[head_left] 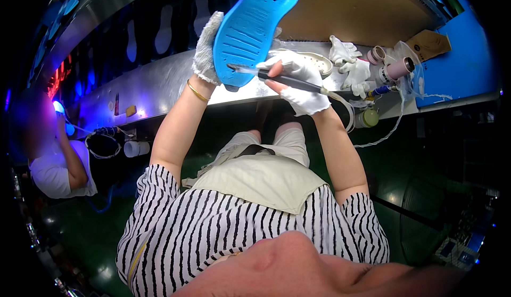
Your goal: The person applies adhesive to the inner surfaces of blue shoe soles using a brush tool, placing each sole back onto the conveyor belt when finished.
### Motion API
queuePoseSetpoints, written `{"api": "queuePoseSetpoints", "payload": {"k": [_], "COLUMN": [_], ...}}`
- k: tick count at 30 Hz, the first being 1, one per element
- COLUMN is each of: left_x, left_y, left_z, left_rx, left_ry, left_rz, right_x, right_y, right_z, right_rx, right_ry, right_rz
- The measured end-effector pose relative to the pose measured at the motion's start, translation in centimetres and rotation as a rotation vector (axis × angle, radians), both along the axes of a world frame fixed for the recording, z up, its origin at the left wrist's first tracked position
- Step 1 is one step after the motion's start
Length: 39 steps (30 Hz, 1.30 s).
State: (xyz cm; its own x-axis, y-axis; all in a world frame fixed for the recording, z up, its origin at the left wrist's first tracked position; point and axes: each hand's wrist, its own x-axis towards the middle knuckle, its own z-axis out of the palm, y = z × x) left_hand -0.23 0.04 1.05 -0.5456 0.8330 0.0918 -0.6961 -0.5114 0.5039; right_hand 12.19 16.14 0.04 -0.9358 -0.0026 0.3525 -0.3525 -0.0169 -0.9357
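Note:
A bright blue shoe sole (246, 36), with ridges across it and small holes toward the far end, is held up tilted over the bench. My left hand (205, 54), in a white knit glove, grips its left edge; the fingers behind it are hidden. In my right hand (301, 78), gloved with bare fingertips showing, is a slim brush (287, 79) with a dark handle, a clear front part and a dark tip. That tip meets or nearly meets the sole near its heel. A pale hose seems to run from the handle's rear.
Along the metal bench (178, 78) lie a pale oval dish (316, 62), spare white gloves (355, 73) and pink-capped bottles (399, 68). Dark racks with soles (165, 30) stand behind. A green-lidded jar (367, 118) sits right. Another person (61, 169) works at far left.

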Motion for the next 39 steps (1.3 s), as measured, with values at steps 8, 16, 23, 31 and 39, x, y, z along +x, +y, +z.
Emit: {"api": "queuePoseSetpoints", "payload": {"k": [8, 16, 23, 31, 39], "left_x": [-1.9, -1.0, -0.9, 0.0, -0.4], "left_y": [0.9, 2.1, 2.0, 1.6, 0.9], "left_z": [-0.4, -0.2, 0.3, 1.6, -0.2], "left_rx": [-0.519, -0.803, -0.858, -0.773, -0.637], "left_ry": [0.094, 0.216, 0.296, 0.24, 0.14], "left_rz": [0.05, -0.033, -0.163, -0.067, 0.02], "right_x": [-2.0, -2.3, -2.2, -1.5, -0.6], "right_y": [0.5, 3.3, 5.0, 5.5, 3.4], "right_z": [-0.2, 1.6, 2.2, 2.9, 2.7], "right_rx": [0.293, 0.251, 0.699, 0.444, 0.284], "right_ry": [-0.081, -0.328, -0.33, -0.225, -0.041], "right_rz": [0.141, 0.179, 0.161, 0.127, 0.225]}}
